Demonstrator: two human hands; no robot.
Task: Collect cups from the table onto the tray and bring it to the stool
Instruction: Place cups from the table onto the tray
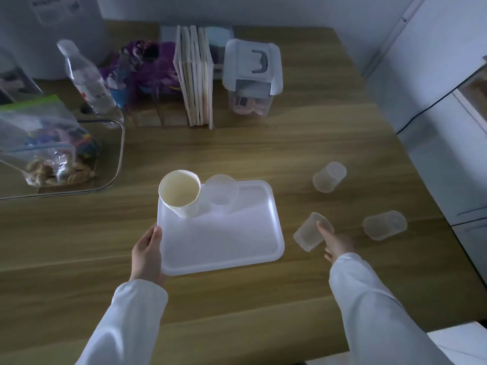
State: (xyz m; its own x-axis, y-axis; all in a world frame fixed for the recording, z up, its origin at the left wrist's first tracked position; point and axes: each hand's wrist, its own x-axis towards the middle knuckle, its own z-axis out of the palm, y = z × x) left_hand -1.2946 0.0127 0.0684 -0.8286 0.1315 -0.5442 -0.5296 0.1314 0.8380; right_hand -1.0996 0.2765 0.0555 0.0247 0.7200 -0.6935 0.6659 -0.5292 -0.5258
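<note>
Head view: the left hand point(147, 252) holds the white tray point(224, 238) by its 9 o'clock edge, its grip clenched on the rim, probably to steady it on the worktop point(237, 151), with a paper cup point(180, 193) and a clear cup point(221, 193) parked at the tray's 11 o'clock corner, leaving room. At the tray's 3 o'clock the right hand point(336, 245) has its grip on a tilted clear cup point(312, 231); two more cups point(329, 177) point(384, 224) lie on their sides farther right, not yet collected.

Dim, bluish, soft-focus view, bowed at edges.
</note>
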